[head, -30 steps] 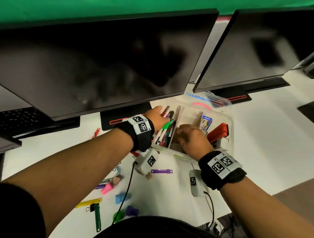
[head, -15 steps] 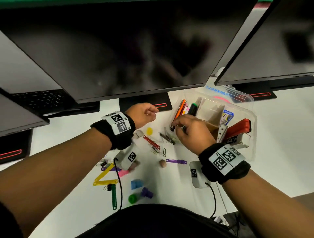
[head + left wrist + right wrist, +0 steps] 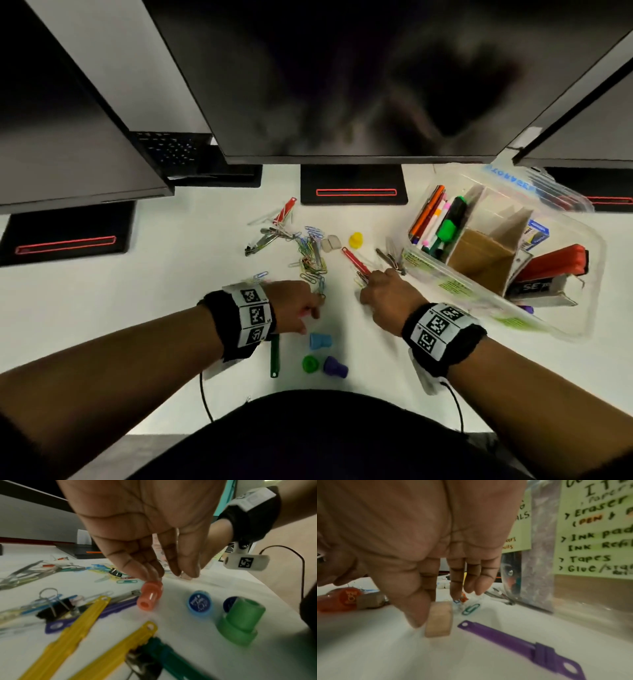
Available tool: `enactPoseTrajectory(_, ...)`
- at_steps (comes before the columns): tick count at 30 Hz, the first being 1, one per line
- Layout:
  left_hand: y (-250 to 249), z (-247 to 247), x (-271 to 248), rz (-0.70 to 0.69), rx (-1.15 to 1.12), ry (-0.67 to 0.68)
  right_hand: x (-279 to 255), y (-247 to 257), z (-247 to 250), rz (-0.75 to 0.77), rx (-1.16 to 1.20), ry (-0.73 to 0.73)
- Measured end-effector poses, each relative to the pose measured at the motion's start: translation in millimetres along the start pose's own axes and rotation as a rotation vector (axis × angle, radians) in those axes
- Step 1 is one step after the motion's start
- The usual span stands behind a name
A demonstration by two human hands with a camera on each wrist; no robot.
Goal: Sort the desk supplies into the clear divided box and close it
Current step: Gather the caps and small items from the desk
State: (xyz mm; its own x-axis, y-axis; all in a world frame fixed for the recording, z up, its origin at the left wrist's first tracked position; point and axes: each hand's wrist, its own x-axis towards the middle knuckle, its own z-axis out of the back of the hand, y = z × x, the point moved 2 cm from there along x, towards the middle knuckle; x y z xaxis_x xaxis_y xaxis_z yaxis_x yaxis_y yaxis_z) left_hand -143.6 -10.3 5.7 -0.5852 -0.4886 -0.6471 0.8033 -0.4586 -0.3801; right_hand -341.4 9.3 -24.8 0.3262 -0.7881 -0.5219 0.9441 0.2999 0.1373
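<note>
The clear divided box (image 3: 579, 305) stands open at the right, with pens (image 3: 433, 219) in its left compartment and a red stapler (image 3: 555, 263) at its right. My left hand (image 3: 313, 313) reaches down near the desk's front; in the left wrist view its straight fingertips (image 3: 150, 574) touch the top of a pink cap (image 3: 150, 596), thumb apart. My right hand (image 3: 364, 287) is down beside the box's near corner. Its index finger (image 3: 414, 612) touches a beige round piece (image 3: 439, 619) standing on edge; a grip is not evident.
Loose paper clips (image 3: 310, 253), a yellow cap (image 3: 356, 240) and a red bar (image 3: 356, 262) lie mid-desk. Blue (image 3: 320, 341), green (image 3: 310, 363) and purple (image 3: 335, 366) caps and a green bar (image 3: 274, 356) lie near the front edge. A purple bar (image 3: 513, 642) lies by my right hand. Monitors overhang the back.
Both hands have left the box and come down to the loose items on the desk, the left toward the caps, the right to the beige piece. The view has tilted down.
</note>
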Motion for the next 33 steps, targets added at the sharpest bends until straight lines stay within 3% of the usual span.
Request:
enactPoseTrajectory(4,2,-8,3,-0.032,0.083,-0.104,3,-7,-9,-0.076,0.093,0.009)
enactPoseTrajectory(8,8,-13,8,-0.01,0.069,-0.089,-2,-6,-10,-0.092,0.196,-0.003)
enactPoseTrajectory(12,8,-19,8,-0.01,0.064,-0.084,-16,3,-4,-0.034,0.247,0.033)
enactPoseTrajectory(16,3,-20,11,-0.012,0.042,-0.092,-30,20,4,0.084,0.296,0.172)
enactPoseTrajectory(22,-6,-24,10,-0.056,0.002,-0.106,-33,40,-5,0.226,0.26,0.36)
enactPoseTrajectory(30,-9,-27,17,-0.083,0.154,-0.023,-25,57,-22,0.358,-0.022,0.322)
enactPoseTrajectory(33,-8,-26,19,-0.105,0.147,-0.019,-21,55,-22,0.346,0.032,0.284)
